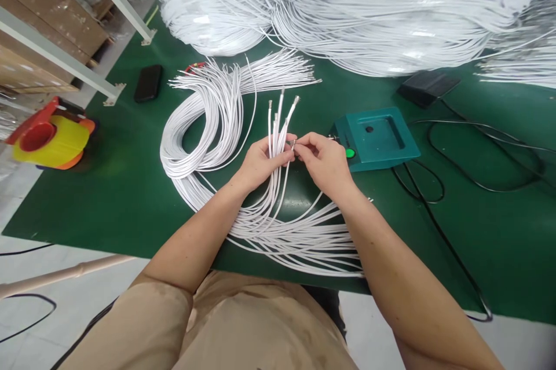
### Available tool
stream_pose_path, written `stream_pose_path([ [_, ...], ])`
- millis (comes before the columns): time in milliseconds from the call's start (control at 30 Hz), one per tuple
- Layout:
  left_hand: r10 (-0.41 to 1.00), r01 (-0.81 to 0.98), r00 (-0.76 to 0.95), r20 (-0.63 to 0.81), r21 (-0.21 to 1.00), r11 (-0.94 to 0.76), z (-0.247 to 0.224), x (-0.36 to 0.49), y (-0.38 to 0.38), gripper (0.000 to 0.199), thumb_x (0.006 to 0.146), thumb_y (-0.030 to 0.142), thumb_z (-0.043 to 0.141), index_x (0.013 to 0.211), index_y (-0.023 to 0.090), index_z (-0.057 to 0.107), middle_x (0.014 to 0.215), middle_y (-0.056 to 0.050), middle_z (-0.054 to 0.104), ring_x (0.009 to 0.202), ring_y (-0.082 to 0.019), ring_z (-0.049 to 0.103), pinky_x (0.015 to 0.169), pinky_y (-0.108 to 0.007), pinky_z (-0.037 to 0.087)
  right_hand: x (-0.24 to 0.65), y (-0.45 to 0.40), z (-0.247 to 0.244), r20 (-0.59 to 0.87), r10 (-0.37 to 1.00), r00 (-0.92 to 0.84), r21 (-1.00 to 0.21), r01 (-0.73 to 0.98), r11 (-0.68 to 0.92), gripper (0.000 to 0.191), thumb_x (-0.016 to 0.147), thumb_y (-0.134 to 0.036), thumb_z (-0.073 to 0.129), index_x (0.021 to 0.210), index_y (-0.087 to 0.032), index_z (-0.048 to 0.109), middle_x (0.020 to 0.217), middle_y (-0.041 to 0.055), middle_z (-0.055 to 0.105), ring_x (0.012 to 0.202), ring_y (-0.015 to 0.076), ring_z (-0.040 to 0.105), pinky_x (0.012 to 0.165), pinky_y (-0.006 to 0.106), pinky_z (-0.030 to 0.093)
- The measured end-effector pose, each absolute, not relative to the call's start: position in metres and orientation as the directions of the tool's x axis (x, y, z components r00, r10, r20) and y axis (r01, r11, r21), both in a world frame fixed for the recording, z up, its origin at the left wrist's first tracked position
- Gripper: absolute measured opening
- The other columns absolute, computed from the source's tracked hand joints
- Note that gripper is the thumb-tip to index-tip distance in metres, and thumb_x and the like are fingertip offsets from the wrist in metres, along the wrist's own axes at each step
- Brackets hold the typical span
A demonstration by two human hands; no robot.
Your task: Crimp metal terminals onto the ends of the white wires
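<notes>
My left hand (266, 162) is closed around several white cables (275, 182), whose bare tips point up past the fingers. Thumb and fingertips of my right hand (324, 158) pinch the end of one white cable, close beside my left fingertips. A long coiled bundle of white cables (174, 150) curves across the green table and passes under my forearms. Just right of my right hand stands a teal device (377, 138) with a green button (350, 153).
Large heaps of white cable (391, 11) line the back of the green table (130, 196). A black box (148, 83) and a yellow-red tape dispenser (52, 135) are at left. Black adapter (428, 88) and cords (434, 219) lie at right.
</notes>
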State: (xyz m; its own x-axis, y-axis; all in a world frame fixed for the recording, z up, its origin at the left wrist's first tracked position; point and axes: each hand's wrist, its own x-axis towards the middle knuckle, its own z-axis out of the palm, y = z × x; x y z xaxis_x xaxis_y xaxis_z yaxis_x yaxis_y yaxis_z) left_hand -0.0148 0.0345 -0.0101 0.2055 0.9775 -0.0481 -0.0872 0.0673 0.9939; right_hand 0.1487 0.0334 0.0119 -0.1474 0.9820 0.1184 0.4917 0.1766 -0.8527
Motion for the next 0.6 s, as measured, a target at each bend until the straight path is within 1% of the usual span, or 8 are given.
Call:
stream_pose_path([
  [67, 0.964, -0.192, 0.235, -0.121, 0.967, 0.168, -0.009, -0.015, 0.036, 0.041, 0.070, 0.030, 0.081, 0.107, 0.018, 0.068, 0.078, 0.001, 0.065, 0.069, -0.010, 0.063, 0.073, -0.025, 0.051, 0.148, 0.032, 0.010, 0.264, 0.944, -0.198, -0.692, 0.643, 0.329, 0.019, 0.091, -0.019, 0.047, 0.079, -0.018, 0.061, 0.081, 0.0052, 0.066, 0.075, 0.0176, 0.057, 0.071, 0.030, 0.042],
  [133, 0.948, -0.271, 0.247, -0.199, 0.925, 0.265, -0.007, -0.016, 0.038, 0.041, 0.067, 0.026, 0.083, 0.104, 0.017, 0.068, 0.076, 0.002, 0.064, 0.067, -0.009, 0.063, 0.072, -0.024, 0.050, 0.149, 0.032, 0.009, 0.363, 0.877, -0.315, -0.463, 0.756, 0.463, 0.026, 0.095, -0.019, 0.039, 0.082, -0.017, 0.061, 0.087, 0.0098, 0.065, 0.081, 0.0207, 0.056, 0.072, 0.032, 0.041],
  [200, 0.939, -0.307, 0.230, -0.256, 0.896, 0.320, -0.007, -0.016, 0.040, 0.042, 0.063, 0.023, 0.084, 0.102, 0.016, 0.068, 0.073, 0.002, 0.063, 0.066, -0.008, 0.063, 0.070, -0.023, 0.049, 0.151, 0.034, 0.011, 0.387, 0.820, -0.421, -0.263, 0.802, 0.536, 0.030, 0.098, -0.020, 0.035, 0.087, -0.016, 0.063, 0.090, 0.0122, 0.065, 0.086, 0.0238, 0.055, 0.077, 0.035, 0.040],
  [267, 0.945, -0.302, 0.184, -0.271, 0.899, 0.316, -0.007, -0.015, 0.042, 0.043, 0.062, 0.022, 0.084, 0.101, 0.015, 0.066, 0.072, 0.003, 0.063, 0.066, -0.008, 0.064, 0.069, -0.023, 0.049, 0.155, 0.037, 0.013, 0.396, 0.794, -0.461, -0.144, 0.823, 0.549, 0.029, 0.098, -0.020, 0.035, 0.098, -0.015, 0.064, 0.100, 0.0131, 0.066, 0.096, 0.0266, 0.054, 0.089, 0.040, 0.039],
  [333, 0.958, -0.263, 0.136, -0.252, 0.923, 0.280, -0.009, -0.014, 0.043, 0.044, 0.062, 0.021, 0.084, 0.101, 0.014, 0.065, 0.072, 0.003, 0.063, 0.066, -0.009, 0.065, 0.068, -0.024, 0.049, 0.160, 0.040, 0.015, 0.395, 0.801, -0.450, -0.079, 0.852, 0.518, 0.028, 0.096, -0.016, 0.037, 0.106, -0.015, 0.064, 0.105, 0.0137, 0.068, 0.103, 0.0285, 0.054, 0.101, 0.046, 0.033],
  [367, 0.965, -0.240, 0.116, -0.235, 0.936, 0.257, -0.010, -0.013, 0.043, 0.043, 0.063, 0.021, 0.083, 0.101, 0.014, 0.065, 0.072, 0.003, 0.063, 0.066, -0.009, 0.065, 0.068, -0.024, 0.049, 0.162, 0.042, 0.015, 0.378, 0.814, -0.441, -0.060, 0.866, 0.497, 0.029, 0.095, -0.013, 0.038, 0.107, -0.014, 0.064, 0.103, 0.0141, 0.069, 0.102, 0.0287, 0.054, 0.104, 0.047, 0.031],
  [467, 0.976, -0.185, 0.086, -0.199, 0.960, 0.212, -0.012, -0.012, 0.044, 0.039, 0.065, 0.020, 0.081, 0.100, 0.013, 0.064, 0.073, 0.003, 0.064, 0.066, -0.009, 0.066, 0.069, -0.024, 0.051, 0.166, 0.047, 0.015, 0.294, 0.852, -0.433, -0.046, 0.884, 0.466, 0.029, 0.091, -0.008, 0.040, 0.102, -0.011, 0.066, 0.088, 0.0149, 0.071, 0.091, 0.0282, 0.058, 0.102, 0.047, 0.033],
  [600, 0.981, -0.159, 0.080, -0.176, 0.970, 0.187, -0.013, -0.012, 0.044, 0.036, 0.066, 0.018, 0.079, 0.099, 0.014, 0.064, 0.072, 0.004, 0.063, 0.064, -0.008, 0.066, 0.071, -0.024, 0.052, 0.166, 0.048, 0.016, 0.276, 0.851, -0.447, -0.048, 0.878, 0.477, 0.029, 0.087, -0.007, 0.044, 0.103, -0.009, 0.068, 0.101, 0.0178, 0.071, 0.100, 0.0303, 0.057, 0.101, 0.047, 0.035],
])
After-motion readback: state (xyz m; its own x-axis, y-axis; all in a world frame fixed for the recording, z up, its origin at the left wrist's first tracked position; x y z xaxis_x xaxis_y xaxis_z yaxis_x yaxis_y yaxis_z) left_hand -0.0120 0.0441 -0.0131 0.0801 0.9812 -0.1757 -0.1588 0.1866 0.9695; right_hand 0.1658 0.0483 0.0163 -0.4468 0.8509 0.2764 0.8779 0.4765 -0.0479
